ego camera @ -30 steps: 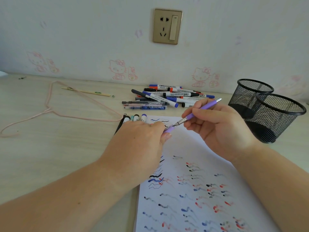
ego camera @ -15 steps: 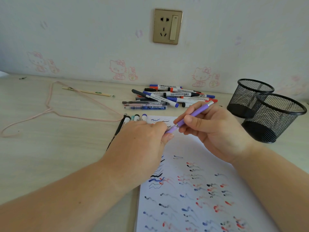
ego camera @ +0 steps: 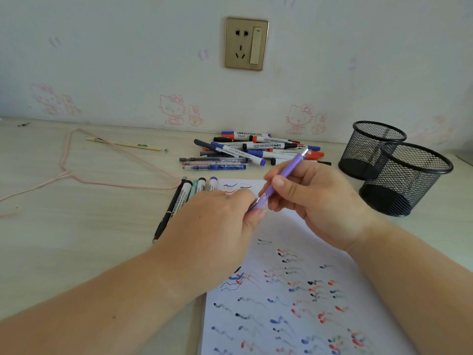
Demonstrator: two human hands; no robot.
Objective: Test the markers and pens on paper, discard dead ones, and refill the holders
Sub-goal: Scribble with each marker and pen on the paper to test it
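While the head view looks down over the surface, both hands meet above the top of the paper. The right hand curls its fingers and thumb round the barrel of a purple pen, which slants from its silver end at 1 o'clock down to 7 o'clock. The left hand pinches the pen's lower end, where a purple cap sits; whether the cap is fully seated I cannot tell. The paper is covered with short black, blue and red squiggles.

At 12 o'clock from the hands lies a heap of markers, white barrels with blue, black and red caps, near the wall. Just left of the paper's top edge, a row of pens lies side by side, partly hidden by the left hand. At 2 o'clock stand two black mesh holders, upright, touching or nearly so, the nearer one overlapping the farther. At 10 o'clock a pink hanger lies flat, with a pencil crossing it. A socket sits on the wall above.
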